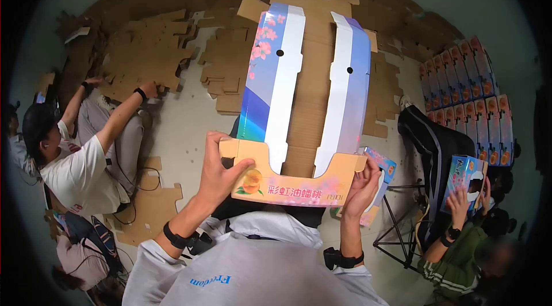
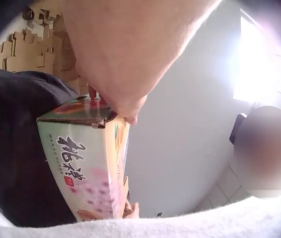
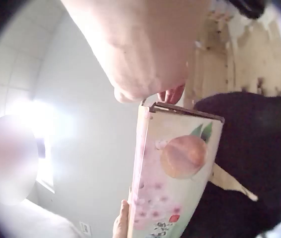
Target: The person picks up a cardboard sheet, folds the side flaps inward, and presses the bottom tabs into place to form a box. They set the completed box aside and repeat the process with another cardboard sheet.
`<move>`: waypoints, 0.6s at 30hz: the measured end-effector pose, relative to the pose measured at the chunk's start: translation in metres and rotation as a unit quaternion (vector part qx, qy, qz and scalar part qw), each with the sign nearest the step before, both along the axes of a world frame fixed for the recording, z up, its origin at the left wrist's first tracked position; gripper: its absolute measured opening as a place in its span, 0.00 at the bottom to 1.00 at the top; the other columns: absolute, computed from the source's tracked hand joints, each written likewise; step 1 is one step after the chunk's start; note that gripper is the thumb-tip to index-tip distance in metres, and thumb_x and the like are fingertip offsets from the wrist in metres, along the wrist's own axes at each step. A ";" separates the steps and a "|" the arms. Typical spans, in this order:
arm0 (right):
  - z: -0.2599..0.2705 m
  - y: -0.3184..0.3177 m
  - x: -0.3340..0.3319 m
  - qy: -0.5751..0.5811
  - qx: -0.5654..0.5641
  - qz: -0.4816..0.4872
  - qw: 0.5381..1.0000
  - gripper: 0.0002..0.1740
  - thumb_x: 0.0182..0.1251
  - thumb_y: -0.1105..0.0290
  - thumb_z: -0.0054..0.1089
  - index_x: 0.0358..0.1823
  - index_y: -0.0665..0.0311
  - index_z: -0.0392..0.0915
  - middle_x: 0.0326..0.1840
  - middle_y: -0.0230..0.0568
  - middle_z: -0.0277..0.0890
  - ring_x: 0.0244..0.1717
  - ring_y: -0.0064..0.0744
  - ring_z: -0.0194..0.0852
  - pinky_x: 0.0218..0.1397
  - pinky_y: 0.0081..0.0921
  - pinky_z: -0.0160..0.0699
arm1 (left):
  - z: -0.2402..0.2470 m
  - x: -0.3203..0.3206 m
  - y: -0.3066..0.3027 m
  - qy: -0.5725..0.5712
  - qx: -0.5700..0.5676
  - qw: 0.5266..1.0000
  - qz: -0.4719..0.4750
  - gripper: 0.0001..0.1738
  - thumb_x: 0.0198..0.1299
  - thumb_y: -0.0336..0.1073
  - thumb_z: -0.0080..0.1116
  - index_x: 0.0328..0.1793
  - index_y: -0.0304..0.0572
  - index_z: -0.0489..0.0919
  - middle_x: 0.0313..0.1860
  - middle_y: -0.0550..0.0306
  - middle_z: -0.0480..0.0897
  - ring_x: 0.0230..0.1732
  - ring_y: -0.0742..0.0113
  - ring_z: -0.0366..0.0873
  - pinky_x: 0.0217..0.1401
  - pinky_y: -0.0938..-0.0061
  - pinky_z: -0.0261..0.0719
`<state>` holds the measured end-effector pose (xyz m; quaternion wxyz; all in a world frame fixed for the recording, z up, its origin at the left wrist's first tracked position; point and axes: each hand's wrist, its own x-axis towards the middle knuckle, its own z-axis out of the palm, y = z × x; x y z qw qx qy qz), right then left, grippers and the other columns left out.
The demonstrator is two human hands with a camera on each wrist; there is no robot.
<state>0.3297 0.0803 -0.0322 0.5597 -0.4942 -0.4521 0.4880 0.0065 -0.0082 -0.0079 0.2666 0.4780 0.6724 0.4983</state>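
A printed cardboard peach box [image 1: 299, 191], partly folded, is in front of me in the head view. Its orange end panel with a peach picture faces me, and its two long sides stand with white flaps along the inner edges. At the near left corner my left hand [image 1: 221, 171] grips the end panel, thumb on the front face. My right hand [image 1: 359, 191] holds the near right corner with bent fingers. The left wrist view shows a pale green side of the box [image 2: 76, 163] with blossoms; a peach picture is on the box [image 3: 180, 158] in the right wrist view.
Another printed box [image 1: 382, 168] lies beyond my right hand, near a black metal stand [image 1: 397, 243]. Flat cardboard sheets [image 1: 144, 53] cover the floor ahead and left. Folded boxes [image 1: 466, 76] are stacked at right. One person [image 1: 86, 162] sits left; another [image 1: 443, 254] handles a box at right.
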 end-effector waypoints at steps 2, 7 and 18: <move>0.028 0.001 -0.008 -0.143 0.059 -0.028 0.988 0.28 0.89 0.54 0.45 0.72 0.70 0.78 0.62 0.47 0.79 0.60 0.37 0.79 0.66 0.32 0.76 | 0.005 0.001 -0.001 0.009 -0.012 1.000 -0.026 0.31 0.73 0.39 0.69 0.73 0.31 0.68 0.63 0.41 0.71 0.67 0.46 0.73 0.74 0.60 0.71; 0.057 0.005 -0.026 -0.437 0.126 -0.069 0.888 0.20 0.77 0.72 0.62 0.66 0.71 0.86 0.43 0.43 0.73 0.41 0.35 0.73 0.45 0.34 0.74 | 0.016 0.009 0.000 0.040 -0.002 0.996 -0.085 0.41 0.87 0.57 0.37 0.91 0.29 0.56 0.81 0.32 0.63 0.82 0.38 0.63 0.87 0.54 0.58; 0.036 -0.005 -0.016 -0.374 0.206 -0.025 0.904 0.19 0.81 0.65 0.60 0.63 0.70 0.86 0.39 0.41 0.72 0.39 0.36 0.72 0.44 0.34 0.74 | -0.010 0.006 -0.009 0.015 -0.009 0.996 -0.085 0.51 0.84 0.71 0.31 0.91 0.31 0.56 0.87 0.33 0.61 0.87 0.38 0.60 0.90 0.53 0.55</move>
